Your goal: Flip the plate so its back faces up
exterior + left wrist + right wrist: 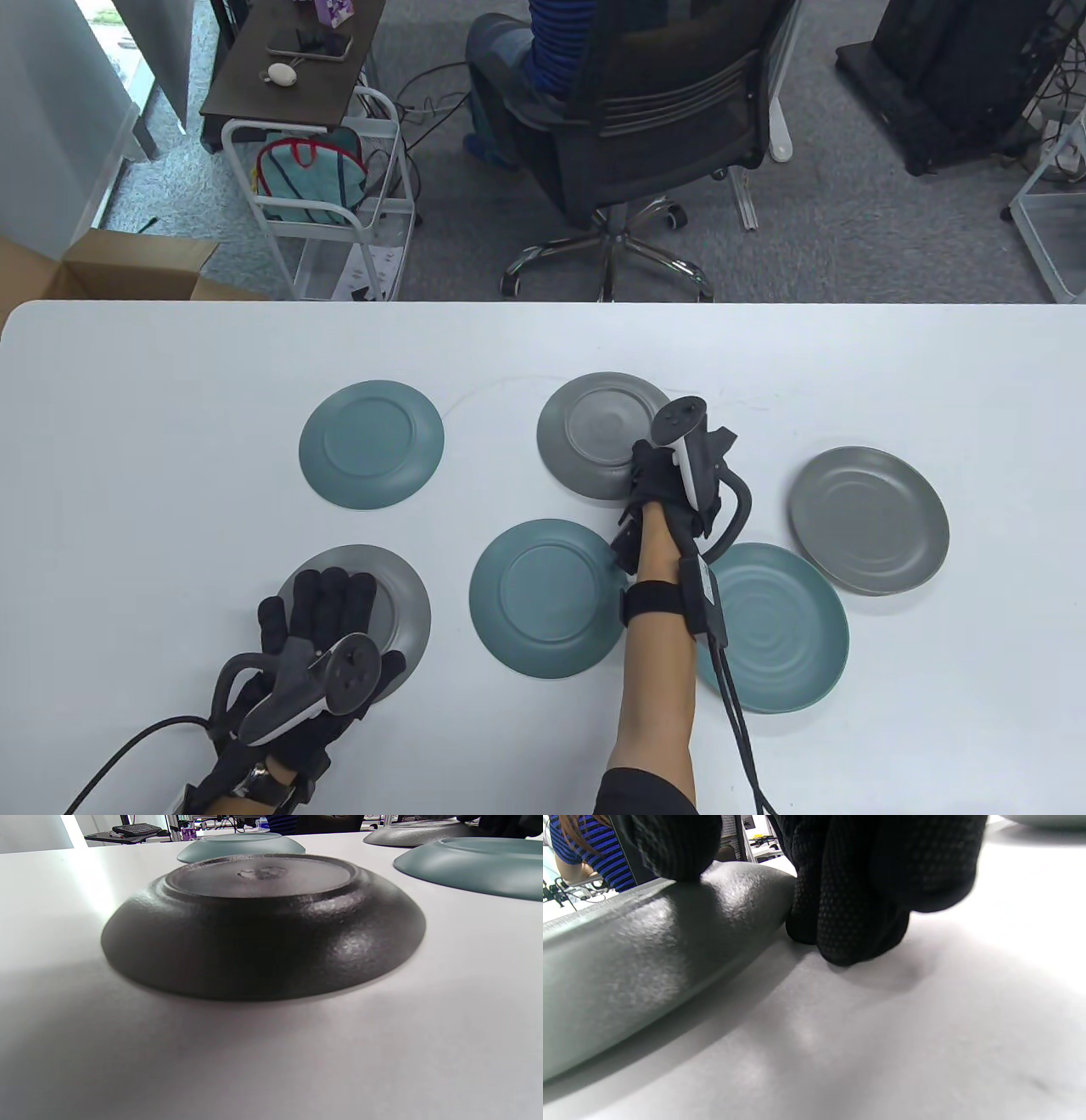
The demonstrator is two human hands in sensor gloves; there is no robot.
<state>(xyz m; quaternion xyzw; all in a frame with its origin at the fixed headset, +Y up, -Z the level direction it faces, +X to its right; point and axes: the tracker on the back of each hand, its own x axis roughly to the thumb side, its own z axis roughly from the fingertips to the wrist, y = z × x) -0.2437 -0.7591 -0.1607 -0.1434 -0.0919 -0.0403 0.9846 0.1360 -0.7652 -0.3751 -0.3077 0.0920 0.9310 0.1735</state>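
Six plates lie on the white table (pixel 170 509). My right hand (pixel 649 471) is at the near right rim of a grey plate (pixel 594 424) that shows its foot ring. In the right wrist view the thumb (pixel 670 849) rests on top of this plate (pixel 649 955) and the fingers (pixel 848 921) touch the table against its edge. My left hand (pixel 339 611) is open, its fingers spread over a dark grey plate (pixel 405 594). That plate (pixel 263 929) lies flat with its back up. No fingers show in the left wrist view.
Two teal plates (pixel 371 444) (pixel 547 598) lie back up. A teal plate (pixel 780 632) and a grey plate (pixel 867 519) lie face up at the right. An office chair (pixel 645 144) with a seated person stands beyond the far table edge.
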